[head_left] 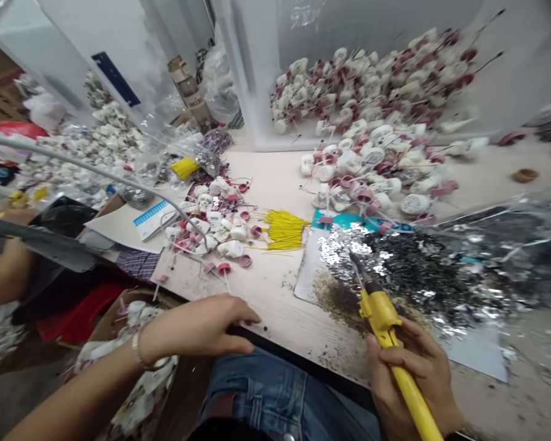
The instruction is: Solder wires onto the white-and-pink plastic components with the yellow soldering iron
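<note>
A yellow soldering iron (380,313) is gripped in my right hand (426,370), its metal tip slanting up to the left over a pile of small shiny metal pieces (404,263). Those pieces lie on a white sheet (484,355) with brown residue (337,297) beside them. My left hand (206,324) hovers at the table's front edge, thumb and fingers apart, holding nothing. Beyond it sit white and pink plastic parts (232,248) with thin wires. A bundle of yellow wires (285,229) lies between these parts and the sheet.
A translucent bin (266,138) at the back holds many similar parts, with more heaped before it (371,159). A grey metal arm (73,153) crosses the left side. Below the left forearm stands a box of white parts (142,386). Another person's arm (4,275) shows at far left.
</note>
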### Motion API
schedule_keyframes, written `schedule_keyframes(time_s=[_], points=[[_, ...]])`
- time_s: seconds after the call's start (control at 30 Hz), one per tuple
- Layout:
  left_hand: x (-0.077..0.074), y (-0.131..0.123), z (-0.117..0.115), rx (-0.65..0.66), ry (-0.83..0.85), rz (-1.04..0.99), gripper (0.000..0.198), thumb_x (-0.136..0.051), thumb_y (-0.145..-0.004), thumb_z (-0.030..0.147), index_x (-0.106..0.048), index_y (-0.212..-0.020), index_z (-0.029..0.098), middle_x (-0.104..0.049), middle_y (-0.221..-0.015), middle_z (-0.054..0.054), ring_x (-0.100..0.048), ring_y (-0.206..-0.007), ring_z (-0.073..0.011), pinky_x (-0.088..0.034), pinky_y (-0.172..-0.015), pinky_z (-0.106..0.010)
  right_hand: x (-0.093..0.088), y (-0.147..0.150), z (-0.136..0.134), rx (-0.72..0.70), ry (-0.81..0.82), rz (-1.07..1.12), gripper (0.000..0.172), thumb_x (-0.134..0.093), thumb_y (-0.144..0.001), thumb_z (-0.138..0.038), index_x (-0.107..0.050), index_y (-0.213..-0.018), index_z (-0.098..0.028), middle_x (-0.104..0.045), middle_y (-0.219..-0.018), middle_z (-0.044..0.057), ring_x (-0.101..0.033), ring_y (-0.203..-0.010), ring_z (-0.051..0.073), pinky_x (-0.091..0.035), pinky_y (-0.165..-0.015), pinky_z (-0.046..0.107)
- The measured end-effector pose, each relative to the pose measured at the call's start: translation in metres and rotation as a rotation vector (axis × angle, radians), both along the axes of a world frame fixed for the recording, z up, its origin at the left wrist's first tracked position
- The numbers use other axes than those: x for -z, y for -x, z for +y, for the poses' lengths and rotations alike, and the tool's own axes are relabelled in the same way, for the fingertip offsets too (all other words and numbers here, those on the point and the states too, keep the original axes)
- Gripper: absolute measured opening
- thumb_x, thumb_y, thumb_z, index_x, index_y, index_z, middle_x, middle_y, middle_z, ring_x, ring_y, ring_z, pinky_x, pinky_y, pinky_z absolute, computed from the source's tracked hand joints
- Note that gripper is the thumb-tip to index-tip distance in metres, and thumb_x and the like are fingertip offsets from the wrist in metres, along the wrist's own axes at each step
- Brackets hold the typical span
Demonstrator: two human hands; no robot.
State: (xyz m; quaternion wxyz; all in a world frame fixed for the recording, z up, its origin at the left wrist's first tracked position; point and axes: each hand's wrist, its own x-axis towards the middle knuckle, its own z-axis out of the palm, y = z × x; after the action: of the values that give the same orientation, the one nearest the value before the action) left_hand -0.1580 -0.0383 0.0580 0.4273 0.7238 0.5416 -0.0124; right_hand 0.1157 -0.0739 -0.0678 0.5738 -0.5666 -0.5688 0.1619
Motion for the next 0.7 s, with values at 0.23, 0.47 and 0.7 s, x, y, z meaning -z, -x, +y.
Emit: schedule_keyframes(time_s=[0.23,0.47,0.7], points=[[0.035,-0.103,0.149,-0.139,-0.552,0.166,0.022,-0.052,-0.09,0.023,-0.072,-0.095,0.014,-0.072,-0.092,-0.011,-0.065,-0.085,-0.023,-0.047,-0.08,-0.035,-0.001,-0.024,-0.005,0.037,-0.224,-0.234,0.021,-0.073,-0.071,-0.007,-0.056,-0.068,-0.019,-0.061,-0.115,0.004,-0.067,-0.085,0.013,-0.057,-0.063,0.02],[0.053,-0.137,0.225,-0.208,-0.59,0.294,0.034,-0.061,-0.077,0.012,-0.062,-0.111,0.01,-0.062,-0.117,-0.018,-0.053,-0.112,-0.034,-0.04,-0.094,-0.049,-0.001,-0.024,-0.001,0.07,-0.181,-0.29,0.019,-0.071,-0.074,-0.009,-0.056,-0.068,-0.019,-0.06,-0.115,0.007,-0.067,-0.09,0.015,-0.059,-0.063,0.022],[0.048,-0.119,0.216,-0.229,-0.593,0.224,0.033,-0.058,-0.079,0.012,-0.06,-0.112,0.011,-0.065,-0.11,-0.015,-0.06,-0.103,-0.0263,-0.049,-0.09,-0.039,-0.008,-0.015,-0.002,0.076,-0.156,-0.148,0.019,-0.071,-0.074,-0.006,-0.057,-0.069,-0.018,-0.061,-0.118,0.006,-0.068,-0.093,0.014,-0.058,-0.073,0.023]])
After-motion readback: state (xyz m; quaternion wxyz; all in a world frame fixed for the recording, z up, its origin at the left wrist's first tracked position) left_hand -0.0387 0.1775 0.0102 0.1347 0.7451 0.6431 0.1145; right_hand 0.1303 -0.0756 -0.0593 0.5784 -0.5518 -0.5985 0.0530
